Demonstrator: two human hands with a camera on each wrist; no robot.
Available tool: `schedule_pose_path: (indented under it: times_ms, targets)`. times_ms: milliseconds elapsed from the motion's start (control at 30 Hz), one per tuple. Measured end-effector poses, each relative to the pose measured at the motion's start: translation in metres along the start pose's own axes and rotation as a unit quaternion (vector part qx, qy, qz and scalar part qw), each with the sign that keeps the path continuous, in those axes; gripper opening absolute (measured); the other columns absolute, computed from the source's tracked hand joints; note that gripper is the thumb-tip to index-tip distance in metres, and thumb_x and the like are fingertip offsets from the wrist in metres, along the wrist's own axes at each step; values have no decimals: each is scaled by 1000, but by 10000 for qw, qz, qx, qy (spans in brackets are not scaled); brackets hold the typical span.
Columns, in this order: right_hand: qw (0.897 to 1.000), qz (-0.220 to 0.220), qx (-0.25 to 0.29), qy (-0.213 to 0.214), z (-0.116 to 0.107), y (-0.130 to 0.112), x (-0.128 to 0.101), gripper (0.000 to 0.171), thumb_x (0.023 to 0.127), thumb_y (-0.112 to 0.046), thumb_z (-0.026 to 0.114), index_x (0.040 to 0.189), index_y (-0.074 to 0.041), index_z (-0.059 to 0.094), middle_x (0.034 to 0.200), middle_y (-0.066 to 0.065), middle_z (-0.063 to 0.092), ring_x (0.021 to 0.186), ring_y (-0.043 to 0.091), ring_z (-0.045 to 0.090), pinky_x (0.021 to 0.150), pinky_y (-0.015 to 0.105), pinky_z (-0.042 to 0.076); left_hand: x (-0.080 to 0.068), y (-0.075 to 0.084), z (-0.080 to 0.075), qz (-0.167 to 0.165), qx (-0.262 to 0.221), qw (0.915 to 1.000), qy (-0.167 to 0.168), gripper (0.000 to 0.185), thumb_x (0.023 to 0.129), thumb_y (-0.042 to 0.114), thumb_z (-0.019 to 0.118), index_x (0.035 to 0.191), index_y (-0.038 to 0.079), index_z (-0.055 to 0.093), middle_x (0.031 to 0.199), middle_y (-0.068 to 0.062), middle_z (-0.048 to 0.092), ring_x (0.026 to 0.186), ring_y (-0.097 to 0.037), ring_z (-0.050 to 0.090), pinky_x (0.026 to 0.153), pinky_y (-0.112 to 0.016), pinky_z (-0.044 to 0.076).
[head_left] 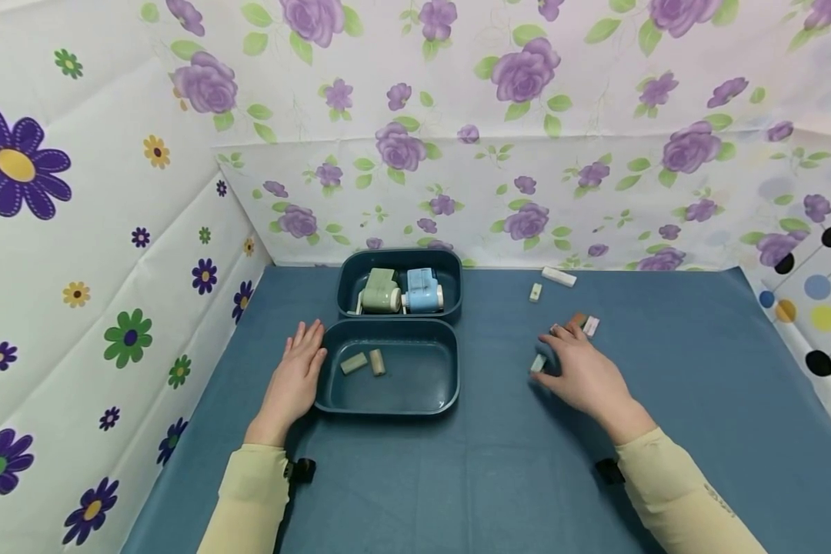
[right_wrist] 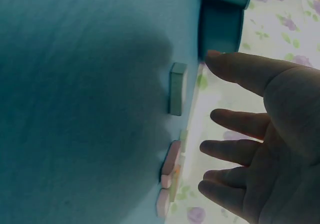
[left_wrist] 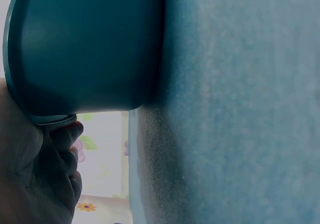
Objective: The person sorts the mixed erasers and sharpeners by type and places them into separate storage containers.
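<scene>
My left hand (head_left: 294, 381) rests against the left end of the front dark teal tray (head_left: 388, 412), its fingers straight. In the left wrist view, the thumb side of this hand (left_wrist: 30, 179) is at the rim of the tray (left_wrist: 90, 49). Over the right part of the table, my right hand (head_left: 587, 377) hovers above a small light green block (head_left: 538, 363), like an eraser. The right wrist view shows the hand (right_wrist: 280, 144) with fingers spread, apart from the green block (right_wrist: 177, 90). Two greenish-beige small blocks (head_left: 355, 363) lie inside the front tray.
Behind the front tray stands a second teal tray (head_left: 346, 269) holding a green crank sharpener (head_left: 379, 292) and a blue one (head_left: 422, 291). Several small blocks lie near the right hand, including a white one (head_left: 559, 277) and pink ones (right_wrist: 171, 158). Flowered cloth (head_left: 402, 200) walls the back.
</scene>
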State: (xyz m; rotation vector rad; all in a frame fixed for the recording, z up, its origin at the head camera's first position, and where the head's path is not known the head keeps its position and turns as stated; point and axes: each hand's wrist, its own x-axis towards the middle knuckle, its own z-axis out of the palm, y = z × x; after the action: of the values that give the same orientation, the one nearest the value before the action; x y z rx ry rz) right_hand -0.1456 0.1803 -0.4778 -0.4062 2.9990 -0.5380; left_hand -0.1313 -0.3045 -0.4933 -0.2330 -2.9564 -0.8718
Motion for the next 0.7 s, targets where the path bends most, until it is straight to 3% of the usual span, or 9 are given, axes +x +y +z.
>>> schedule_pose_path:
  times_ms: [167, 700]
  targets:
    - [9999, 43, -135, -23, 7, 6, 0, 73, 92, -38, 87, 147, 3, 62, 163, 30, 42, 151, 55, 33, 100, 69, 52, 0, 0, 0, -32, 6, 10000, -16, 55, 119, 22, 40, 166, -3, 31, 175, -16, 25, 164, -34, 8, 133, -51, 4]
    - [9992, 323, -217, -13, 15, 2, 5, 53, 92, -35, 87, 130, -1, 74, 157, 30, 49, 141, 51, 45, 82, 61, 59, 0, 0, 0, -12, -40, 10000, -25, 55, 119, 24, 39, 167, -2, 30, 175, -15, 24, 165, -33, 7, 133, -50, 3]
